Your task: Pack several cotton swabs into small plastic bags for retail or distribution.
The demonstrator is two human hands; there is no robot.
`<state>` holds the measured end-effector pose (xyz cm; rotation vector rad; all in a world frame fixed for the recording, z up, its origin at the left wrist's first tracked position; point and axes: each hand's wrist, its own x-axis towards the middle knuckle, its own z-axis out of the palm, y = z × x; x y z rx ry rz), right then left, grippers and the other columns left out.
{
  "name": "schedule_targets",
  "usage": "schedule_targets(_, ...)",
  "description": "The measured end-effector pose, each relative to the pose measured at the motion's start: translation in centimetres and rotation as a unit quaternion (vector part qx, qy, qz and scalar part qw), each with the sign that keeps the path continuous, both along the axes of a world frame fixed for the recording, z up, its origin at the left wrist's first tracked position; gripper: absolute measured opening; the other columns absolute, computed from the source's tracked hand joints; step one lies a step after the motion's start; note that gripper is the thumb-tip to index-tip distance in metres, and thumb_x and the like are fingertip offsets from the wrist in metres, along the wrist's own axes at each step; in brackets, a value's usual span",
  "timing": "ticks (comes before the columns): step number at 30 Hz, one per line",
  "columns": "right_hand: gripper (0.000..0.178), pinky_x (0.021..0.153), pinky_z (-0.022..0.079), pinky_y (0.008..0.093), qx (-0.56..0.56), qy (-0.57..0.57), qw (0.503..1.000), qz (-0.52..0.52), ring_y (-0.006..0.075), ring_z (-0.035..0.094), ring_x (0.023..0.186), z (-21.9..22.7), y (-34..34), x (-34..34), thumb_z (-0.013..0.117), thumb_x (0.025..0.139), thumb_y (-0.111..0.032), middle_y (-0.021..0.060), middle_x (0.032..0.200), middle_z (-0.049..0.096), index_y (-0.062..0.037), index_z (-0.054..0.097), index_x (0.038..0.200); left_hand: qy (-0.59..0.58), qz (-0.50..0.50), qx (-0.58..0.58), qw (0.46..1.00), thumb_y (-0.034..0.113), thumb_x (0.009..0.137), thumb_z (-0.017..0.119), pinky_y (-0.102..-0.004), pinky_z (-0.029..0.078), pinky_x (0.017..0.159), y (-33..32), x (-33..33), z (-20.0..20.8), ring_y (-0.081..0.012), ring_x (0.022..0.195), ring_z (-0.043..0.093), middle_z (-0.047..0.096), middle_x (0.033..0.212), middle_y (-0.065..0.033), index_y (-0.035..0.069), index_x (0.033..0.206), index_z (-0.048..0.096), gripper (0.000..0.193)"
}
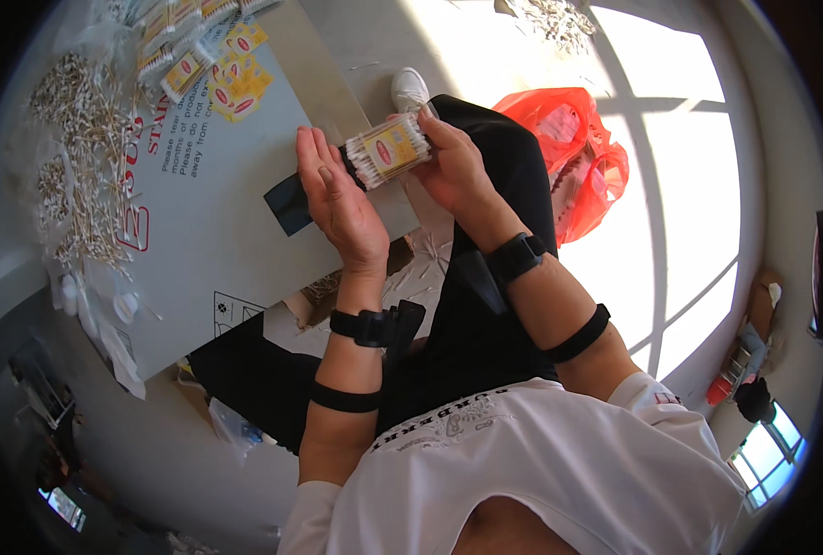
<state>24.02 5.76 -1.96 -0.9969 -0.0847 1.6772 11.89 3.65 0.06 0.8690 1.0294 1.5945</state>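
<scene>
Many loose cotton swabs (101, 190) are heaped in and around a clear plastic bag (80, 35); filled packs (185, 74) and yellow labels (238, 85) are laid beside it; the left hand (342, 202) is held flat, fingers extended — contact with the swab pack (391, 152) cannot be told; that pack, label upward, sticks running left to right and slightly rising, is gripped at its right end by the right hand (456, 168); pale contents are seen in a red bag (522, 109).
</scene>
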Motion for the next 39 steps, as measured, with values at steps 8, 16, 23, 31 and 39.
schedule_targets(8, 0.035, 0.077, 0.055, 0.0311, 0.022, -0.099, 0.994, 0.047, 0.0138, 0.066, 0.086, -0.2, -0.4, -0.4, 0.066, 0.093, -0.032, 0.0049, 0.091, 0.068, 0.0019, 0.068, 0.101, 0.016, 0.015, 0.015, 1.0, 0.042, 0.103, 0.037, -0.0409, 0.013, 0.118, -0.1, 0.0, 0.1, -0.0294, 0.147, 0.017, 0.022, 0.156, -0.0203, -0.006, 0.149, 0.018, 0.07)
schedule_targets(16, 0.074, 0.101, 0.034, 0.0386, 0.366, -0.74, 0.524, 0.208, 0.0275, 0.046, 0.123, 6.0, 0.8, 3.0, 0.081, 0.06, -0.023, 0.0097, 0.126, 0.052, -0.008, 0.057, 0.129, 0.005, 0.016, 0.008, 1.0, 0.041, 0.104, 0.036, -0.0421, 0.016, 0.118, -0.6, -1.4, 0.1, -0.0293, 0.145, 0.022, 0.025, 0.155, -0.0204, -0.004, 0.149, 0.021, 0.065)
schedule_targets(23, 0.057, 0.096, 0.036, 0.0413, 0.476, -0.718, 0.393, 0.323, 0.0277, 0.049, 0.112, 5.5, 3.1, 1.8, 0.078, 0.057, -0.017, 0.0057, 0.112, 0.058, -0.0082, 0.063, 0.111, -0.014, 0.011, 0.011, 1.0, 0.043, 0.103, 0.036, -0.0423, 0.014, 0.119, -0.5, -2.6, -0.2, -0.03, 0.146, 0.02, 0.024, 0.155, -0.0207, -0.003, 0.151, 0.016, 0.07)
schedule_targets(31, 0.054, 0.095, 0.039, 0.039, 0.493, -0.681, 0.435, 0.323, 0.0281, 0.051, 0.109, 4.5, 3.3, 0.0, 0.081, 0.056, -0.018, 0.0057, 0.11, 0.059, -0.0085, 0.066, 0.107, -0.053, 0.003, 0.021, 0.998, 0.046, 0.103, 0.033, -0.0418, 0.015, 0.119, -0.5, -1.4, 0.0, -0.0284, 0.147, 0.017, 0.018, 0.158, -0.0179, -0.002, 0.152, 0.015, 0.07)
schedule_targets(39, 0.057, 0.095, 0.037, 0.0399, 0.484, -0.676, 0.457, 0.316, 0.0271, 0.05, 0.11, 4.2, 3.1, 0.4, 0.084, 0.059, -0.02, 0.0044, 0.111, 0.059, -0.0101, 0.066, 0.111, 0.001, -0.03, 0.005, 1.0, 0.045, 0.103, 0.034, -0.0425, 0.011, 0.119, -0.6, -1.2, 0.8, -0.0291, 0.148, 0.014, 0.014, 0.159, -0.0189, -0.002, 0.152, 0.012, 0.072)
